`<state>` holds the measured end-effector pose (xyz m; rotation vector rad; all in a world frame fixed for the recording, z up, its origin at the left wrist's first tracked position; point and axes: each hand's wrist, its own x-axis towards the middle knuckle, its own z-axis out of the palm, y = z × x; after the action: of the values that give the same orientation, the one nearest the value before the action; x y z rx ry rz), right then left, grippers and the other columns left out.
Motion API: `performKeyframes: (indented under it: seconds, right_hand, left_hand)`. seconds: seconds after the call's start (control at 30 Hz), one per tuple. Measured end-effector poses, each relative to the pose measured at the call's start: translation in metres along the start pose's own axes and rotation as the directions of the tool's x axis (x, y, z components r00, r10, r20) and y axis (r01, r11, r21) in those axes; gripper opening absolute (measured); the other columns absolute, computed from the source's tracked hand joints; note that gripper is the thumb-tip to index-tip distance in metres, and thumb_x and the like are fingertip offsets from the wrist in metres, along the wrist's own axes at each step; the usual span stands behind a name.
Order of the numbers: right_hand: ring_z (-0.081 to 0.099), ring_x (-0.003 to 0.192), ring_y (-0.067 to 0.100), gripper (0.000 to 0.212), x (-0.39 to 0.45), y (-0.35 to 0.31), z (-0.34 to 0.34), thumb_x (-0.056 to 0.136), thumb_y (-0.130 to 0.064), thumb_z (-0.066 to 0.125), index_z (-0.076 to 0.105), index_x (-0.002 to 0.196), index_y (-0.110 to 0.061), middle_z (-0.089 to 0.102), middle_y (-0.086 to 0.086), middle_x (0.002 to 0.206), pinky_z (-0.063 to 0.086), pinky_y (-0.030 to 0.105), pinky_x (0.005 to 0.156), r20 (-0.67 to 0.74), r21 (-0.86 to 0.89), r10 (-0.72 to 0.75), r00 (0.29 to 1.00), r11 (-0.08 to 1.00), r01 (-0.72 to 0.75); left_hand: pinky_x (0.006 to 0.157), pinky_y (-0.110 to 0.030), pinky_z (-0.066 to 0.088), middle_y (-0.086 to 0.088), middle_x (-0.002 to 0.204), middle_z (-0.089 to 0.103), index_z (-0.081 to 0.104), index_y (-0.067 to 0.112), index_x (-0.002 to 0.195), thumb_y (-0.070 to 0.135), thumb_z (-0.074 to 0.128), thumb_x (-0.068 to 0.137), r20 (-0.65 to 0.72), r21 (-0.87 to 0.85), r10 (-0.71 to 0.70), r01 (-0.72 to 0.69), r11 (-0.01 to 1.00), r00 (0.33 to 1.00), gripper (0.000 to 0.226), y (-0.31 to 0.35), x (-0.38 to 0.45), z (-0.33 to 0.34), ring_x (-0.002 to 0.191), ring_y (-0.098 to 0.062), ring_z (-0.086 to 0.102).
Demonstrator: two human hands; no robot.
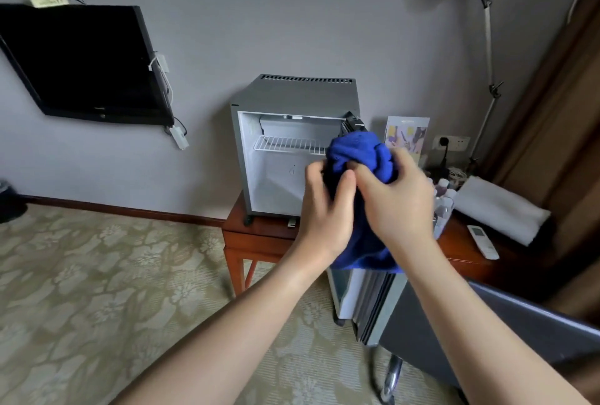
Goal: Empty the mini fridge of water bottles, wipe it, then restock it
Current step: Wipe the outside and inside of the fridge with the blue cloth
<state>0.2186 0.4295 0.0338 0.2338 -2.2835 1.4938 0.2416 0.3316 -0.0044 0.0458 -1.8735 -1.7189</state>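
Right of centre, both hands bunch the blue cloth: left hand and right hand each grip it, fingers curled. Behind, the mini fridge stands open, no bottles visible inside. Risk: hanging cloth snags the wire shelf.

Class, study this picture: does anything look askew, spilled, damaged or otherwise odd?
Nothing is spilled or visibly damaged. The one oddity is the wall television, which appears tilted; the wide-angle lens may cause this.
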Motion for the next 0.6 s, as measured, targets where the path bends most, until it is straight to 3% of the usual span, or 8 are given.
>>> performKeyframes:
  seconds: [0.1,0.17,0.23,0.37,0.5,0.6]
  right_hand:
    - [0.063,0.066,0.002,0.032,-0.001,0.008,0.050,0.073,-0.054,0.071,0.062,0.079,-0.023,0.068,-0.017,0.069,0.044,0.022,0.057,0.129,0.255,0.263,0.956,0.923,-0.289]
    - [0.071,0.080,0.014,0.035,0.001,0.020,0.081,0.071,-0.053,0.074,0.067,0.084,-0.021,0.073,-0.010,0.078,0.056,0.032,0.071,0.204,0.401,0.416,0.886,0.790,-0.463]
    - [0.074,0.087,0.022,0.045,0.004,0.029,0.111,0.064,-0.054,0.075,0.070,0.091,-0.019,0.076,0.001,0.090,0.059,0.045,0.085,0.267,0.472,0.486,0.832,0.686,-0.553]
    - [0.075,0.089,0.027,0.056,0.016,0.033,0.167,0.059,-0.054,0.077,0.070,0.099,-0.015,0.077,0.009,0.096,0.058,0.051,0.090,0.393,0.515,0.513,0.763,0.564,-0.645]
    - [0.076,0.088,0.022,0.069,0.030,0.034,0.219,0.057,-0.058,0.076,0.061,0.109,-0.015,0.074,0.008,0.102,0.060,0.043,0.084,0.432,0.513,0.545,0.719,0.507,-0.692]
    - [0.075,0.093,0.021,0.058,0.040,0.044,0.257,0.063,-0.051,0.075,0.067,0.107,-0.016,0.077,0.006,0.099,0.058,0.040,0.084,0.452,0.541,0.512,0.731,0.494,-0.681]
  left_hand:
    - [0.079,-0.020,0.050,0.009,0.100,0.063,0.048,0.026,0.105,0.070,0.048,0.071,0.055,-0.062,-0.257,0.260,0.964,0.965,0.054,-0.013,0.016,-0.024,0.087,0.007,0.063]
    - [0.073,-0.017,0.050,0.014,0.096,0.066,0.052,0.029,0.105,0.073,0.052,0.067,0.113,0.024,-0.322,0.321,0.947,0.940,0.058,-0.025,0.026,-0.046,0.083,0.009,0.064]
    - [0.069,-0.013,0.050,0.019,0.097,0.070,0.054,0.035,0.109,0.070,0.063,0.065,0.193,0.069,-0.386,0.380,0.922,0.902,0.057,-0.042,0.034,-0.067,0.086,0.009,0.067]
    - [0.083,-0.029,0.055,0.017,0.103,0.073,0.055,0.040,0.110,0.070,0.072,0.062,0.177,0.087,-0.451,0.443,0.892,0.875,0.059,-0.081,0.065,-0.099,0.094,0.001,0.070]
    - [0.088,-0.038,0.057,0.021,0.098,0.072,0.057,0.051,0.099,0.067,0.072,0.066,0.109,0.080,-0.431,0.424,0.902,0.896,0.040,-0.119,0.104,-0.124,0.093,-0.002,0.071]
    - [0.089,-0.043,0.057,0.018,0.093,0.074,0.061,0.051,0.094,0.066,0.069,0.067,0.053,0.054,-0.465,0.463,0.885,0.884,0.032,-0.150,0.143,-0.137,0.089,-0.005,0.072]
